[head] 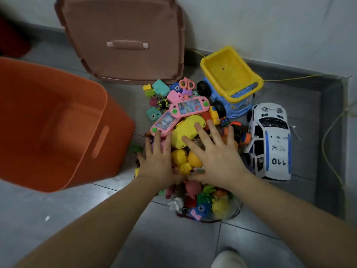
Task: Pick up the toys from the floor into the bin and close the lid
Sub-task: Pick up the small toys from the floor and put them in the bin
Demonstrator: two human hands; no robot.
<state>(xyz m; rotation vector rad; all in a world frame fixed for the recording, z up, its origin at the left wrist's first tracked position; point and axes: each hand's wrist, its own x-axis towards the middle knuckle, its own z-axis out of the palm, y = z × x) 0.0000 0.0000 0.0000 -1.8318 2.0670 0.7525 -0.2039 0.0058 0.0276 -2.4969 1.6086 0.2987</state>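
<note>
An orange bin [58, 105] stands open on the floor at the left, with nothing visible inside. Its brown lid [125, 24] leans against the wall behind. A heap of small toys lies right of the bin: two pink handheld water games [190, 106], a yellow plastic toy [185, 132], a white police car [270, 142] and a blue dump truck with a yellow bed [229, 78]. My left hand [157, 161] and my right hand [216, 157] lie side by side on the heap, fingers spread and straight, pressing on the toys.
A yellow cord [328, 136] runs along the wall base and down the right side. The grey wall step [328, 105] borders the toys on the right. A white shoe tip [228, 258] shows at the bottom. Grey floor tiles [77, 219] lie between me and the bin.
</note>
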